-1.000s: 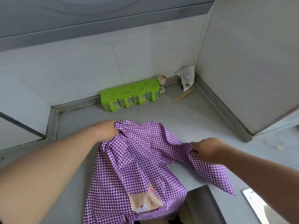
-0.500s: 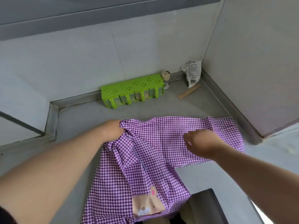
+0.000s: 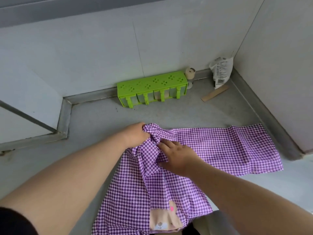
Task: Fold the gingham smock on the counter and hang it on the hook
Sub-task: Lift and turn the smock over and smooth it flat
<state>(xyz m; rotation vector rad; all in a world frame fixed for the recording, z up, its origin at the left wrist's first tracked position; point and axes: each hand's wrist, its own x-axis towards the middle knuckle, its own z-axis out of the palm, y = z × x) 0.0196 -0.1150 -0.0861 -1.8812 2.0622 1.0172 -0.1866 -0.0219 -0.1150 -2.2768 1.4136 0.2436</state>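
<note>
The purple-and-white gingham smock lies on the grey counter, its body running toward me over the front edge, a bear patch near the hem. One sleeve is spread flat to the right, reaching the side wall's base. My left hand is shut on bunched fabric at the smock's upper left corner. My right hand rests just to its right on the cloth near the collar, fingers spread and thumb under a fold. No hook is in view.
A bright green spice rack stands against the back wall, a small jar at its right end. A white packet leans in the back right corner with a flat wooden stick before it. Walls close the counter behind and on the right.
My right hand let go of the sleeve, which now lies spread flat to the right, and moved left onto the cloth near the collar. My left hand kept its grip.
</note>
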